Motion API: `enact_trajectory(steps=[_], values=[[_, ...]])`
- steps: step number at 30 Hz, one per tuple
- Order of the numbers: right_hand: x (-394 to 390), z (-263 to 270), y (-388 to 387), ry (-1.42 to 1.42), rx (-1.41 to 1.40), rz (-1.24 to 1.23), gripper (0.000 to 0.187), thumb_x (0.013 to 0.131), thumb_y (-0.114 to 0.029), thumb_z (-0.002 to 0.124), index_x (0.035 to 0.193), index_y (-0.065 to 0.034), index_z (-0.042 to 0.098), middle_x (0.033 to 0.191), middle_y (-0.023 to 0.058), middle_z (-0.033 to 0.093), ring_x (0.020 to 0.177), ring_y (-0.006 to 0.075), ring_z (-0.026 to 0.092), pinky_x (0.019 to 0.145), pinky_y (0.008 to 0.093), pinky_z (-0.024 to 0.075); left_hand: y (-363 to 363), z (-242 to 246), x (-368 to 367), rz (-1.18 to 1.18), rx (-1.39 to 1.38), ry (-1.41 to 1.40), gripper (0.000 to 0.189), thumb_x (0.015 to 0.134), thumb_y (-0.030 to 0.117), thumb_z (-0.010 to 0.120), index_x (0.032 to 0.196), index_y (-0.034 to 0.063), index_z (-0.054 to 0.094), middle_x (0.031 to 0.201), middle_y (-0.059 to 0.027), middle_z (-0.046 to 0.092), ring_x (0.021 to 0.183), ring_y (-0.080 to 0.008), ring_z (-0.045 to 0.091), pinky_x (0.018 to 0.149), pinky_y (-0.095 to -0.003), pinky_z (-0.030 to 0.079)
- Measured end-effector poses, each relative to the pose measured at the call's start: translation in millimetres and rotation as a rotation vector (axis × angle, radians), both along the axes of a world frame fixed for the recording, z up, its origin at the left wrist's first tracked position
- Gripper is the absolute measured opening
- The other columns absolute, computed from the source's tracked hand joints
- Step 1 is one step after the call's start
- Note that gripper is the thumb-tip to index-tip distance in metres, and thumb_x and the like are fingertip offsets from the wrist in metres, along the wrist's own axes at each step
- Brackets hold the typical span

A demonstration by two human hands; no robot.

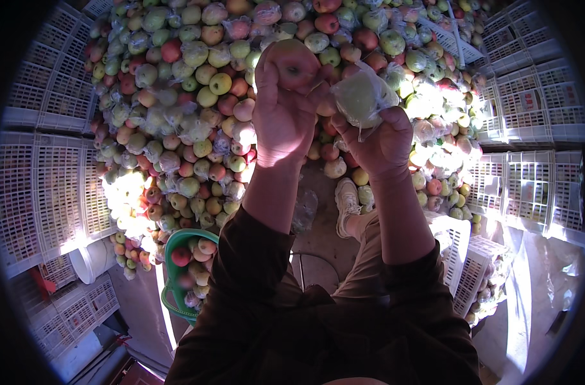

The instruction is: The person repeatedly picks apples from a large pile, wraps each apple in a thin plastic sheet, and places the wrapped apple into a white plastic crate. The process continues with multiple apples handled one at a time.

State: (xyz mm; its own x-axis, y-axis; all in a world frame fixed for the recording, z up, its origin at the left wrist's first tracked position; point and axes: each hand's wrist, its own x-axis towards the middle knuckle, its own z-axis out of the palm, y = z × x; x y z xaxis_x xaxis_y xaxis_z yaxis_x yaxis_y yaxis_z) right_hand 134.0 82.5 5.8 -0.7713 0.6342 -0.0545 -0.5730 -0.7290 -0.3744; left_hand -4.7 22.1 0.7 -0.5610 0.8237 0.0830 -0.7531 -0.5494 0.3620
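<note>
A bare red-and-yellow apple [292, 65] rests in my left hand [286, 108], with the fingers curled round it. My right hand [381, 142] grips a pale green apple in a clear plastic bag [362, 98]; the loose film sticks up above the fruit. Both hands are raised side by side, and the left fingertips come close to the bagged apple. Beyond and below them spreads a large heap of apples [210, 82], some bare and some wrapped in plastic film.
A green basket [170, 255] of apples stands by my left side. Stacked white plastic crates [37, 192] line the left, with more crates [528, 187] on the right. Nearer on the right is a white crate [458, 245]. A white bucket [88, 264] lies at left. Plastic film [304, 209] is on the floor.
</note>
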Motion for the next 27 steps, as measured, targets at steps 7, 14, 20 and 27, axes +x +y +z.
enact_trajectory(steps=[7, 14, 20, 27], values=[[0.5, -2.1, 1.2, -0.008, -0.002, -0.002, 0.061, 0.071, -0.018, 0.059, 0.129, -0.0062, 0.046, 0.123, 0.0162, 0.056, 0.117, 0.0387, 0.052, 0.094, 0.0468, 0.0449, -0.5, -2.4, -0.8, -0.054, 0.031, -0.056, 0.032, 0.095, 0.029, 0.046, 0.120, 0.0083, 0.046, 0.106, -0.0110, 0.059, 0.097, -0.0309, 0.062, 0.083, -0.0402, 0.052], [1.5, -7.9, 2.9, 0.029, 0.031, 0.016, 0.065, 0.074, -0.018, 0.058, 0.135, -0.0029, 0.041, 0.132, 0.0143, 0.051, 0.120, 0.0330, 0.051, 0.091, 0.0509, 0.0476, -2.3, -3.4, -1.3, -0.067, 0.014, -0.027, 0.029, 0.092, 0.022, 0.046, 0.115, 0.0059, 0.049, 0.103, -0.0109, 0.059, 0.096, -0.0302, 0.062, 0.084, -0.0396, 0.051], [3.1, -10.6, 4.4, 0.023, 0.028, 0.017, 0.065, 0.073, -0.018, 0.059, 0.134, -0.0023, 0.041, 0.130, 0.0157, 0.052, 0.119, 0.0337, 0.052, 0.092, 0.0508, 0.0476, -1.7, -1.1, -1.0, -0.067, -0.015, -0.010, 0.031, 0.087, 0.013, 0.046, 0.117, 0.0056, 0.046, 0.101, -0.0120, 0.059, 0.095, -0.0331, 0.062, 0.085, -0.0419, 0.051], [2.4, -7.9, 5.1, 0.087, 0.004, 0.028, 0.058, 0.072, -0.016, 0.057, 0.128, -0.0047, 0.047, 0.123, 0.0172, 0.056, 0.115, 0.0382, 0.053, 0.091, 0.0456, 0.0477, -4.6, 4.2, -1.2, -0.117, 0.022, -0.049, 0.047, 0.081, 0.004, 0.042, 0.127, 0.0085, 0.037, 0.105, -0.0150, 0.057, 0.101, -0.0411, 0.058, 0.085, -0.0431, 0.050]])
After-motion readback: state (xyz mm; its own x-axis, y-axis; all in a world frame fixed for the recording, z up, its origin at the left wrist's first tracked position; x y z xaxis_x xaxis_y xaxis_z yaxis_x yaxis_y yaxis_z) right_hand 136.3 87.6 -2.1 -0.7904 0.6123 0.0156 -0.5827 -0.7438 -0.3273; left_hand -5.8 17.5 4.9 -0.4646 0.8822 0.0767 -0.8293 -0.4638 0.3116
